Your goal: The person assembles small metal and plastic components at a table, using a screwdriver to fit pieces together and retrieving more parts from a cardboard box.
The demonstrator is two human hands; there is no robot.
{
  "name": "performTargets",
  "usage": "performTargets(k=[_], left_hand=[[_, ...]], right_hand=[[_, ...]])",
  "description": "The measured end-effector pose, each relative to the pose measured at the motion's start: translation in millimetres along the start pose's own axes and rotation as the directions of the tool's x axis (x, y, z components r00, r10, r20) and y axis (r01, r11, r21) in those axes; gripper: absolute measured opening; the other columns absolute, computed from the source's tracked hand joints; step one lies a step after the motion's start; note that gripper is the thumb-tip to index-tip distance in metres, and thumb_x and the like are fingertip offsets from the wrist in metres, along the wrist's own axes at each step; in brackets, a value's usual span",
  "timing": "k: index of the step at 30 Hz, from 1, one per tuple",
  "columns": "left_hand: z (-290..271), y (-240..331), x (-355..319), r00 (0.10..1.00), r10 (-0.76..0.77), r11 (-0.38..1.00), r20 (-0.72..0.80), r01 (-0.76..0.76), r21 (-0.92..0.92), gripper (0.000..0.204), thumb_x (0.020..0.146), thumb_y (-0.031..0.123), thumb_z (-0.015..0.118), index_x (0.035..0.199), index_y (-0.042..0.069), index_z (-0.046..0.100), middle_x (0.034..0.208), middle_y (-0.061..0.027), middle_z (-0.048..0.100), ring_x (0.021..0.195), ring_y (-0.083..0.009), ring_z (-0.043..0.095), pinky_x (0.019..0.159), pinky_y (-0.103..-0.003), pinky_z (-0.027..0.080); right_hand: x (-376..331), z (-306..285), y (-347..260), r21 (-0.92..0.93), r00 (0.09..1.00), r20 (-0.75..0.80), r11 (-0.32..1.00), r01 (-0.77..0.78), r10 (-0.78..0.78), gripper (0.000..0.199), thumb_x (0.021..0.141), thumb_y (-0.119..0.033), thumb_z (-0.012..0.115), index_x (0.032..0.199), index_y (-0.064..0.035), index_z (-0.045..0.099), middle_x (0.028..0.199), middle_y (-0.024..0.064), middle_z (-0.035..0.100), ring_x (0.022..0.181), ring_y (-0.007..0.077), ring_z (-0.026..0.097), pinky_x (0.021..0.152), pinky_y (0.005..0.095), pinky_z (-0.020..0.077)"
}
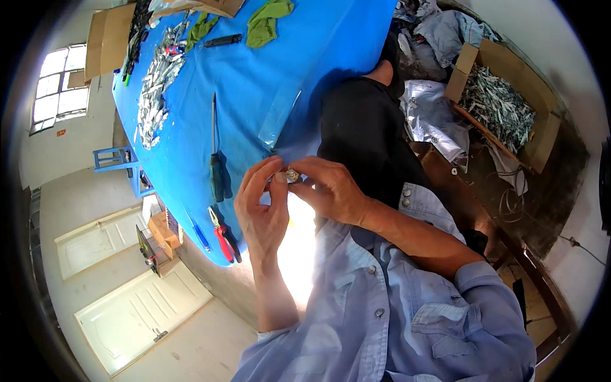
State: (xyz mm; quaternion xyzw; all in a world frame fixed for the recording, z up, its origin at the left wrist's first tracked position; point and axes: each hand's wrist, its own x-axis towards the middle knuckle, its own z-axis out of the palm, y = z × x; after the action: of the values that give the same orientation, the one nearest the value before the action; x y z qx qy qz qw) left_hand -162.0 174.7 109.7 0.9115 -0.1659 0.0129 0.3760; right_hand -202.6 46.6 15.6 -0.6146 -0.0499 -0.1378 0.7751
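Note:
Both my hands meet over the near edge of the blue-covered table, pinching one small, shiny metal part (291,175) between fingertips. The thumb and fingers of my left hand (262,207) close on its left side. From the right, my right hand (334,191) grips it with thumb and forefinger. Its end looks round; the exact kind is too small to make out. Just left of my left hand lies a long screwdriver (217,181) with a dark handle. Nearer to me are pliers (223,242) with red and black handles, and a slim blue tool (200,237).
The blue tablecloth (184,140) carries a heap of small metal pieces (159,89), green cloths (267,22), a black-handled item (223,41) and a clear plastic strip (279,121). At right, a cardboard box (544,140) holds many similar pieces, beside a silvery bag (433,121).

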Motion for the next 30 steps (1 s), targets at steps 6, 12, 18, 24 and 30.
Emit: performTargets(k=[6, 12, 18, 24, 30], left_hand=[[-4, -5, 1, 0.999, -0.001, 1.0, 0.043, 0.0, 0.02, 0.018, 0.093, -0.002, 0.063, 0.105, -0.002, 0.076, 0.112, -0.0145, 0.074, 0.091, -0.0191, 0.072, 0.071, -0.028, 0.056], [-6, -9, 0, 0.996, 0.015, 1.0, 0.085, -0.014, -0.006, 0.021, 0.09, -0.006, 0.064, 0.106, -0.002, 0.076, 0.114, -0.0144, 0.074, 0.09, -0.0195, 0.072, 0.071, -0.028, 0.057], [-5, -18, 0, 0.994, 0.05, 0.991, 0.102, -0.037, -0.129, 0.021, 0.089, -0.006, 0.068, 0.107, 0.0, 0.077, 0.114, -0.0159, 0.073, 0.09, -0.019, 0.071, 0.072, -0.028, 0.058], [-6, -24, -2, 0.994, 0.068, 0.994, 0.084, -0.061, -0.093, 0.018, 0.089, -0.003, 0.072, 0.106, 0.001, 0.078, 0.114, -0.0153, 0.074, 0.092, -0.0196, 0.072, 0.072, -0.028, 0.059], [3, -32, -12, 0.966, 0.257, 0.954, 0.027, -0.258, 0.154, 0.02, 0.084, -0.001, 0.077, 0.104, 0.005, 0.079, 0.116, -0.0145, 0.075, 0.096, -0.0274, 0.074, 0.08, -0.035, 0.061]], right_hand=[[0, 2, 2, -0.063, 0.997, -0.009, 0.996, 0.07, -0.071, 0.032, 0.091, 0.002, 0.075, 0.122, 0.0039, 0.066, 0.108, 0.0162, 0.069, 0.086, 0.0257, 0.071, 0.076, 0.0327, 0.0574], [-1, 4, 6, -0.11, 0.994, -0.001, 0.988, 0.109, -0.11, 0.032, 0.091, 0.002, 0.073, 0.122, 0.0048, 0.066, 0.111, 0.0185, 0.07, 0.09, 0.0297, 0.072, 0.078, 0.0347, 0.058], [-1, 5, 10, -0.159, 0.994, 0.014, 0.981, 0.111, -0.11, 0.032, 0.092, 0.001, 0.071, 0.124, 0.0049, 0.065, 0.115, 0.0204, 0.07, 0.092, 0.0343, 0.072, 0.079, 0.0373, 0.0578], [1, 6, 4, -0.138, 0.997, 0.032, 0.988, -0.07, 0.075, 0.032, 0.092, -0.001, 0.072, 0.124, 0.0036, 0.067, 0.111, 0.02, 0.072, 0.09, 0.0346, 0.073, 0.078, 0.0368, 0.0581], [2, 6, -3, -0.125, 0.992, 0.026, 0.985, -0.118, 0.122, 0.03, 0.092, 0.001, 0.07, 0.122, 0.0036, 0.068, 0.107, 0.0204, 0.074, 0.089, 0.0328, 0.074, 0.077, 0.0356, 0.0588]])
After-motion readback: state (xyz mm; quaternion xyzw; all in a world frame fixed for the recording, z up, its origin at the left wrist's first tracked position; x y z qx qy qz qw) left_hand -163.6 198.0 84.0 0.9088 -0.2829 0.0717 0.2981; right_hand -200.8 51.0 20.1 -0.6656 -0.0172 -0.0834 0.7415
